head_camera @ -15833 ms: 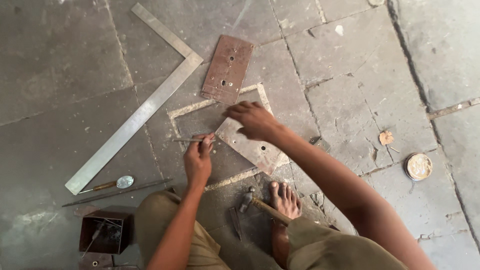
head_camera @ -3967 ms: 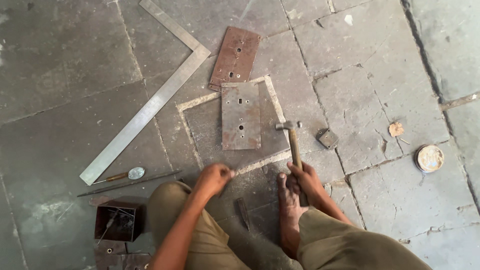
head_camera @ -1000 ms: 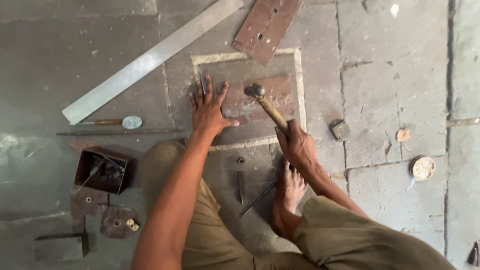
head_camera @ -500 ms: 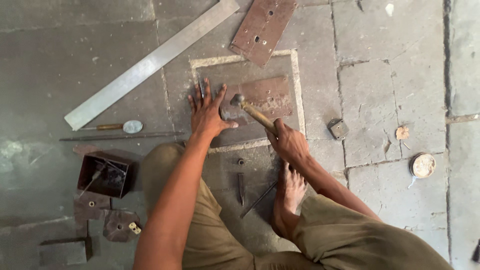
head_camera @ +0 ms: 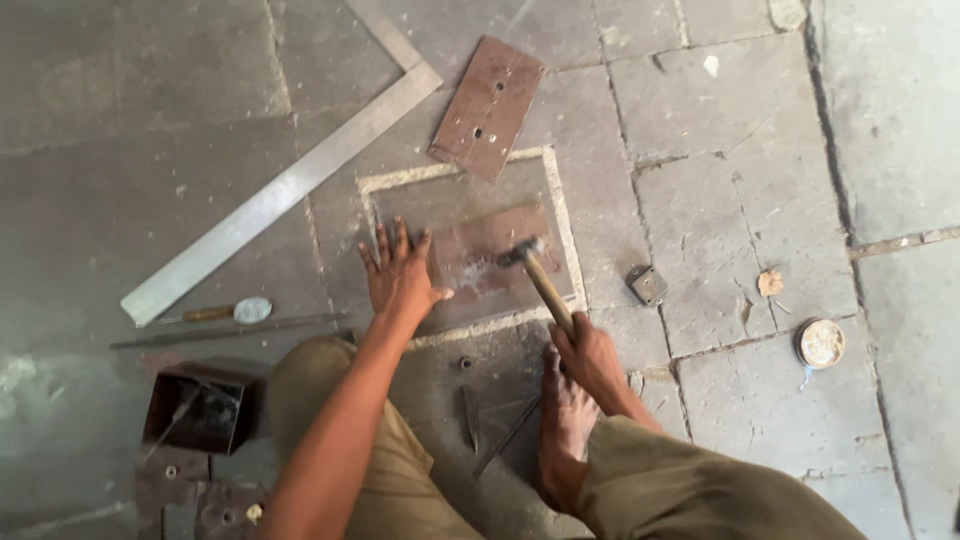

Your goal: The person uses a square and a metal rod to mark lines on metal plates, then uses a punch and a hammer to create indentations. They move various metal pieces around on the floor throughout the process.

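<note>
A steel square [head_camera: 280, 190] is laid at ten o'clock. The left hand [head_camera: 400, 275] is spread flat, released, on the rusty plate's [head_camera: 490, 260] left edge. The hammer [head_camera: 535, 275] is gripped by the right hand [head_camera: 590, 355], head on the plate. Open floor [head_camera: 760, 130] is left at two o'clock.

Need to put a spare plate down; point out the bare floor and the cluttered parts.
Bare stone lies in the upper left beyond the steel square, and at right between the small metal block and the round tin. It is crowded around the left hand, the hammer and the rusty plate, and near the open box.
</note>
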